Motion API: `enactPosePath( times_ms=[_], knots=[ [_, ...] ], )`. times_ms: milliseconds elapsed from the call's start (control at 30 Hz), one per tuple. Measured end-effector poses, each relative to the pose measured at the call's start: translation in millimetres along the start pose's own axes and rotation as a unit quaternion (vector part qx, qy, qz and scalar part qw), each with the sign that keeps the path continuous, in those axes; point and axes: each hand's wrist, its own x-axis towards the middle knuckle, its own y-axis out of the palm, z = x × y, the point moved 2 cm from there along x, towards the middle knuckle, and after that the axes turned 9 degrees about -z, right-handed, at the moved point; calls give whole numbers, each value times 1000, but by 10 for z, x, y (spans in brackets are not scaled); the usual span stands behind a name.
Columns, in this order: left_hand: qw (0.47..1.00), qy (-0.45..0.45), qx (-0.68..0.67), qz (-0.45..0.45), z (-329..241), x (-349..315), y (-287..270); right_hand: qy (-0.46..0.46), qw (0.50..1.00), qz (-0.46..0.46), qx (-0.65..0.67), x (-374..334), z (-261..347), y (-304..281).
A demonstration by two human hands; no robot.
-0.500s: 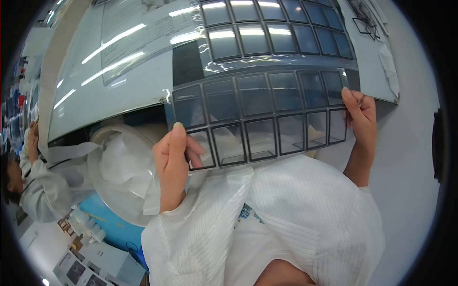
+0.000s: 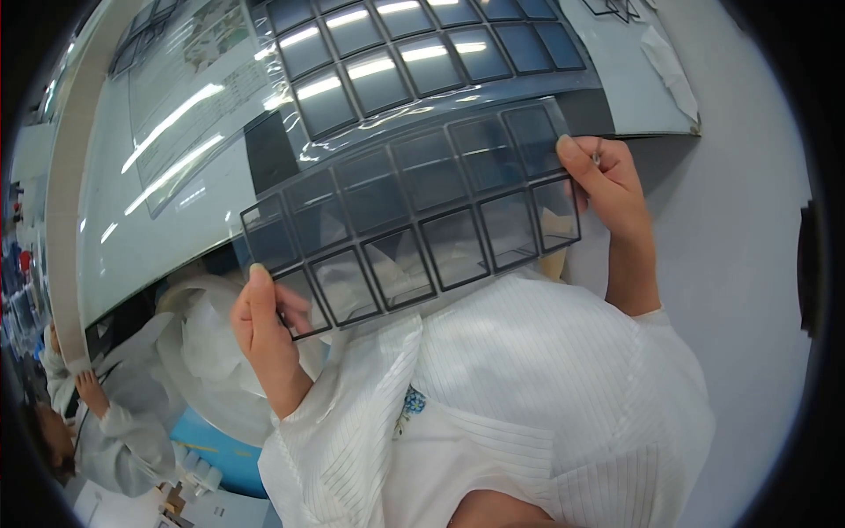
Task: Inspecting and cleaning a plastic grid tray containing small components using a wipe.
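Note:
A clear plastic sheet (image 2: 429, 176) with two rows of dark-framed rectangles is stretched between my hands, in front of my chest. My left hand (image 2: 268, 330) pinches its near left corner, thumb on top and fingers beneath. At the right end, my right hand (image 2: 609, 180) grips the edge, its thumb lying on the upper face. The sheet tilts, its right end farther from me than its left. Just beyond it, a similar framed sheet (image 2: 431, 63) lies on a dark mat (image 2: 588, 113) on the table, reflecting the ceiling lights.
The pale table (image 2: 163, 233) has its near edge in front of me. A round white bin (image 2: 207, 400) with crumpled white film stands below at left. Loose black frames (image 2: 612, 9) and torn white backing (image 2: 667, 66) lie at the far right. A co-worker (image 2: 123, 440) sits at left.
The view has turned, so the table and sheets appear shifted left and more tilted. Both hands keep their hold on the clear sheet.

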Motion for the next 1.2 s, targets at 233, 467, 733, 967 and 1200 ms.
enactPosePath(
  times_ms=[233, 467, 733, 967, 1200],
  knots=[
    [997, 35, 10, -63, 43, 93, -107, 23, 999, 39, 13, -32, -52, 114],
    [998, 49, -4, -41, 106, 207, -250, 3, 995, 78, 63, -31, -45, 213],
    [997, 52, 24, -52, 59, 221, -281, -4, 988, 107, 112, -27, -82, 249],
    [994, 30, -81, -64, 64, 212, -204, -61, 993, 45, 95, 7, -50, 226],
    [989, 82, -80, 90, 123, 283, -308, -64, 989, -28, 129, 218, 246, 254]
  ],
)
